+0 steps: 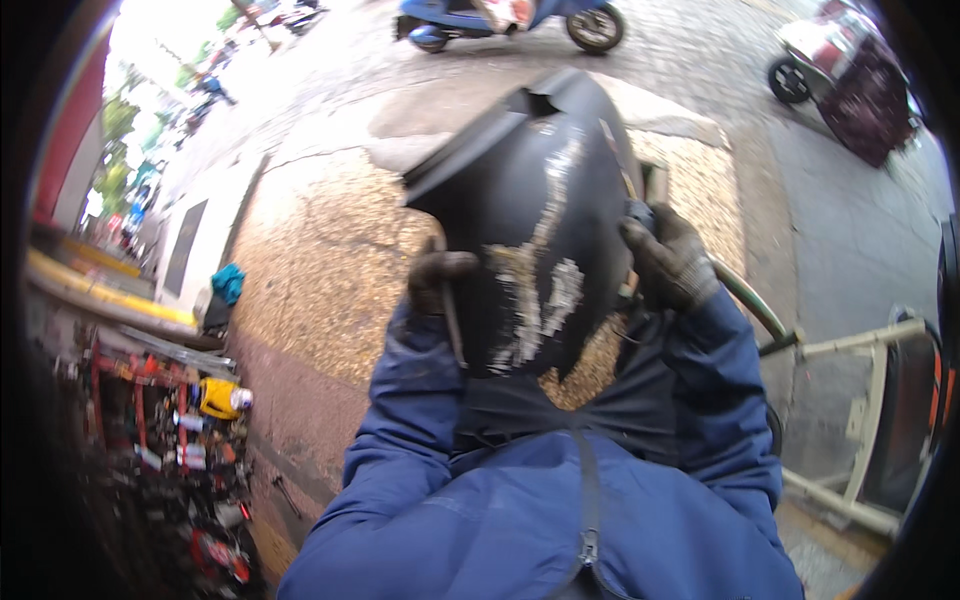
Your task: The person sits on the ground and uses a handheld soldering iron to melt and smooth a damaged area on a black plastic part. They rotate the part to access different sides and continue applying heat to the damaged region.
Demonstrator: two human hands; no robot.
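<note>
Up in front of me is a large, curved black plastic panel, broad and hollow-looking, with pale, rough streaks across its outer face. It looks like a scooter body panel, though its exact kind is unclear. My left hand, in a dark glove, grips its left edge with the thumb on the outer face. On the opposite edge, my right hand, also gloved, has its fingers closed around the rim. Part of the fingers of both hands is hidden behind the panel.
Pebbled paving lies beneath. At the lower left are a cluttered red rack and a yellow container. A pale metal frame stands at right. Beyond are a blue scooter and a scooter with a maroon cover.
</note>
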